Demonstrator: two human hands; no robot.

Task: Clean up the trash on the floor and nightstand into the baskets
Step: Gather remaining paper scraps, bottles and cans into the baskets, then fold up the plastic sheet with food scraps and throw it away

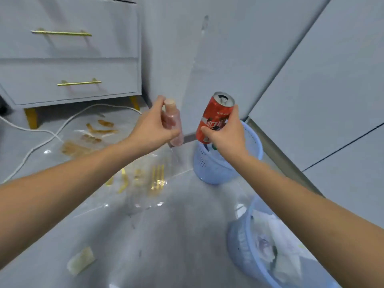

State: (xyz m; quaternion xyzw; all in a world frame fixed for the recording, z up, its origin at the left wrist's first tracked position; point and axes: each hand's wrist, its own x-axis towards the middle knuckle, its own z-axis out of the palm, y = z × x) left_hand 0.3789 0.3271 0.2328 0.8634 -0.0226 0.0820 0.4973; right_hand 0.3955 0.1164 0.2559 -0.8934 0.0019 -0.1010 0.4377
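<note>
Red aluminium can (215, 117): we judge it light, thin-walled and easily dented, best held round the mid-body. Our right hand (225, 135) is closed on it there, tilted, above the far blue basket (254, 146). The pink plastic bottle (173, 123), likely light and smooth, sits in our closed left hand (153, 129), left of that basket. Both arms are extended forward. Wrappers (81, 260) lie on the floor (166, 235); the near basket (239, 246) holds paper.
</note>
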